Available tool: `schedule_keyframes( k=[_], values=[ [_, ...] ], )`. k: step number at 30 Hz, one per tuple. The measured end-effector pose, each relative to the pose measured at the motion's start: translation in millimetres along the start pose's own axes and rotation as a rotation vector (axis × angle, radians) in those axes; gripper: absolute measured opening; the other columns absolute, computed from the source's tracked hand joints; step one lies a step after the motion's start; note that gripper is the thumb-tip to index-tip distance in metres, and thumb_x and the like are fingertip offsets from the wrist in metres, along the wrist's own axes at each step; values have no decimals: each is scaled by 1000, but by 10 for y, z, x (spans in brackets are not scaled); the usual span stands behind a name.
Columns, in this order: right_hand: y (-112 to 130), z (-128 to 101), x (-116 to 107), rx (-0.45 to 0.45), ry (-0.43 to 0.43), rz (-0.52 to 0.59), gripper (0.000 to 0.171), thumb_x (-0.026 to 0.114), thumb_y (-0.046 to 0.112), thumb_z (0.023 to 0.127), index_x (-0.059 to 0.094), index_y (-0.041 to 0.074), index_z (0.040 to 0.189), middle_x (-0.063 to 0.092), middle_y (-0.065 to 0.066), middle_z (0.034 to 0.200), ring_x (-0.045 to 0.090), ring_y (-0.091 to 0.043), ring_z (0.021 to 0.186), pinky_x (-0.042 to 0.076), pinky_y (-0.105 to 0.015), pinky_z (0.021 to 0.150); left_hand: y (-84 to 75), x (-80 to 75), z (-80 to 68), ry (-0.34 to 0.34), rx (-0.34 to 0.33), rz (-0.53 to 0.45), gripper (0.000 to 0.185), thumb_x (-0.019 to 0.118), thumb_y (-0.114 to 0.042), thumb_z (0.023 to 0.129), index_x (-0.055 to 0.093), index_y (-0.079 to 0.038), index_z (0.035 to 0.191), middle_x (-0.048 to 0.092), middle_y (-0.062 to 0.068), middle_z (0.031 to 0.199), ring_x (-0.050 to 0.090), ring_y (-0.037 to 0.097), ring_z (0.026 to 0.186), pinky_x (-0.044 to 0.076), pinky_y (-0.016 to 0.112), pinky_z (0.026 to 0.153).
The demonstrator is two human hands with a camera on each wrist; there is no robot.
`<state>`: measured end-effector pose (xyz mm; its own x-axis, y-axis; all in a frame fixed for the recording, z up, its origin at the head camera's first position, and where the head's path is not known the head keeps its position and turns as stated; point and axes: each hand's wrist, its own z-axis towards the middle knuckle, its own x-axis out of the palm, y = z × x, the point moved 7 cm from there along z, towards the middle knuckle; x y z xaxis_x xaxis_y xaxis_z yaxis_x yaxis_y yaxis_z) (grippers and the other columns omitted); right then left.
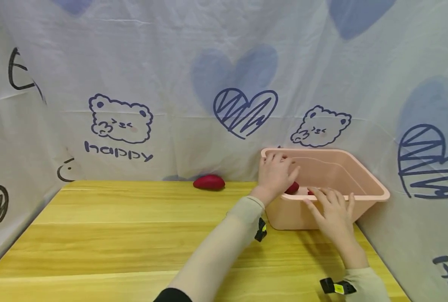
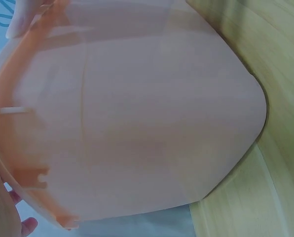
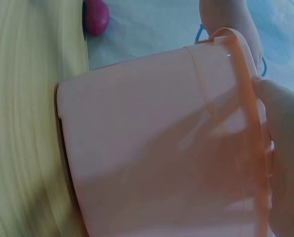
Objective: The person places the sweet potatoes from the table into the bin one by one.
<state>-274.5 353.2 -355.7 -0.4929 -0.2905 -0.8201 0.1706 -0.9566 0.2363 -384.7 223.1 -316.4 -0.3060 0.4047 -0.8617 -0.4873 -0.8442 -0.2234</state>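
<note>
A pink plastic bin [image 1: 333,167] stands on the table at the right, against the backdrop. My left hand [image 1: 276,174] is at the bin's left rim, its fingers bent over the edge and the thumb towards the inside. The right hand [image 1: 333,209] holds the front rim, with the thumb at the edge and the fingers reaching over it. Inside the bin lies a dark red oblong thing [image 1: 293,188], partly hidden by the left hand. Another bit of red [image 1: 310,193] shows just left of the right fingers.
A similar dark red oblong thing [image 1: 209,182] lies at the table's back edge, left of the bin. The yellow wood-grain table [image 1: 114,235] extends to the left. A printed white cloth [image 1: 178,75] hangs behind and along both sides.
</note>
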Motion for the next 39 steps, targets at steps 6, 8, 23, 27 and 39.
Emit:
schedule_keyframes(
  k=[6,8,23,27,39],
  values=[
    [9,15,17,-1,9,1,48,47,49,99,57,15,132,52,-19,133,35,-43,130,-1,-71,112,88,-9,-44,-18,7,-25,41,39,-55,99,60,-36,128,53,-7,138,41,17,134,35,45,109],
    [-3,15,26,0,9,-1,49,47,49,99,57,15,132,52,-19,133,35,-43,130,-1,-71,112,110,-3,-56,-18,11,-30,41,38,-56,99,58,-38,130,52,-8,139,40,17,135,34,45,109],
    [-42,19,50,-3,5,2,48,46,49,100,56,15,132,51,-19,133,34,-44,130,-2,-71,112,220,-99,-270,-109,94,-44,40,43,-53,98,58,-34,131,52,-4,136,43,22,130,34,46,105],
    [-47,6,54,-4,1,3,48,46,49,99,57,15,132,51,-19,133,34,-44,130,-2,-70,112,289,-104,-346,-129,105,-62,41,45,-52,98,59,-32,131,54,-1,136,44,22,129,34,46,105],
    [-65,9,59,3,-8,6,47,48,48,99,57,16,132,51,-17,133,35,-44,130,-2,-70,113,586,-49,-506,-145,81,-67,43,46,-48,99,56,-29,135,56,0,135,48,22,126,39,46,103]
  ],
)
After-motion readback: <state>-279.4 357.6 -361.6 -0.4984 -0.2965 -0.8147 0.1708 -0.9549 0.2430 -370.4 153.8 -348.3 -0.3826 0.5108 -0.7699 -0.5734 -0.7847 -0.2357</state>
